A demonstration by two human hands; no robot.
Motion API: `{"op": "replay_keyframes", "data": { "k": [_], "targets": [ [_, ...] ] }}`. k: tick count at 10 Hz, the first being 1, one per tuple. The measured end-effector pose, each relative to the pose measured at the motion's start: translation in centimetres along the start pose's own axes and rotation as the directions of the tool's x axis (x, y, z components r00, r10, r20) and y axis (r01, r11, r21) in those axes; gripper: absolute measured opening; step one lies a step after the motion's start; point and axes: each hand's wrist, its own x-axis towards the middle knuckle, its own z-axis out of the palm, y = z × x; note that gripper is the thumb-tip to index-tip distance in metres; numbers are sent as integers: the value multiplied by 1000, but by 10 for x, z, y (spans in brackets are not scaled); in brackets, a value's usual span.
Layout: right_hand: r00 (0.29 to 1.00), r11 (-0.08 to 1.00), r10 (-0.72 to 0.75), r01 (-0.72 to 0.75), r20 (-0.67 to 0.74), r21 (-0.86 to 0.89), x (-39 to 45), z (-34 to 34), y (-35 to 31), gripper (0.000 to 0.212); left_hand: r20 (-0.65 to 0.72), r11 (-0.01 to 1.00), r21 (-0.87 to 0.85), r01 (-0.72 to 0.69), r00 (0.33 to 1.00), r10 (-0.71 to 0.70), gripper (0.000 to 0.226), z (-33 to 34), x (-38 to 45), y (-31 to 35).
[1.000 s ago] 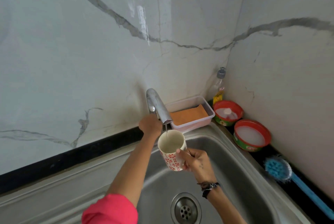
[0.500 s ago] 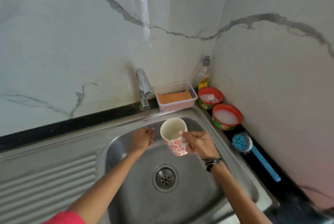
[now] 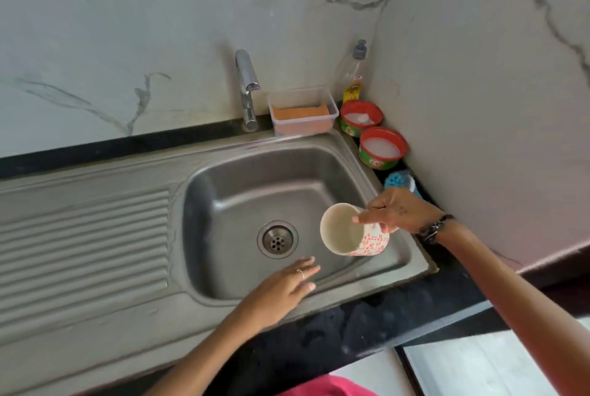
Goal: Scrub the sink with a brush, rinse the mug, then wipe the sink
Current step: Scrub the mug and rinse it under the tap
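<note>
My right hand [image 3: 394,208] grips a white mug [image 3: 352,231] with a red flower pattern, tilted on its side with the mouth facing left, over the right part of the steel sink [image 3: 242,168]. My left hand [image 3: 282,290] hovers open with fingers spread above the sink's front edge, holding nothing. The blue scrub brush [image 3: 399,180] lies on the black counter right of the sink, mostly hidden behind my right hand. The tap [image 3: 247,89] stands at the back; no water runs from it.
A clear tub [image 3: 303,113] holding an orange cloth sits behind the sink. Two red-rimmed bowls [image 3: 381,148] of white paste and a soap bottle [image 3: 354,76] fill the back right corner. A ribbed drainboard [image 3: 86,242] extends left. The drain [image 3: 277,239] lies mid-basin.
My left hand left the tap and drew back to the sink's front edge. My right hand carried the mug from under the spout to the right and tipped it sideways. The camera view pulled back.
</note>
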Motion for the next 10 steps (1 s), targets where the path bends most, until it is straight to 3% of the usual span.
{"op": "replay_keyframes", "data": {
  "k": [2,3,4,5,7,8,9,10],
  "targets": [
    [998,956,0,20,68,-293,-20,-3,-12,54,132,967,208,-146,984,120,69,45,-3,36],
    [994,916,30,15,106,-400,-30,3,-23,49,170,923,346,-169,979,116,95,58,-2,36],
    [990,852,23,55,142,-521,-39,16,-33,50,194,881,445,-163,977,83,91,54,-12,31],
    [987,774,26,80,157,-629,-44,37,-43,53,104,825,566,2,992,-73,77,59,-30,20],
    [999,835,-34,44,29,-548,-54,67,-51,48,14,869,486,93,993,-114,96,45,-62,4],
    [997,923,-22,-6,-69,-384,-59,71,-48,45,-18,877,418,235,968,-250,69,34,-87,-3],
    [996,914,-18,-17,-82,-404,-62,69,-55,45,7,874,438,211,971,-238,96,24,-115,-7],
    [1000,830,-1,-3,-7,-558,-63,71,-70,48,42,820,526,225,956,-289,128,11,-146,-18]
  ]
}}
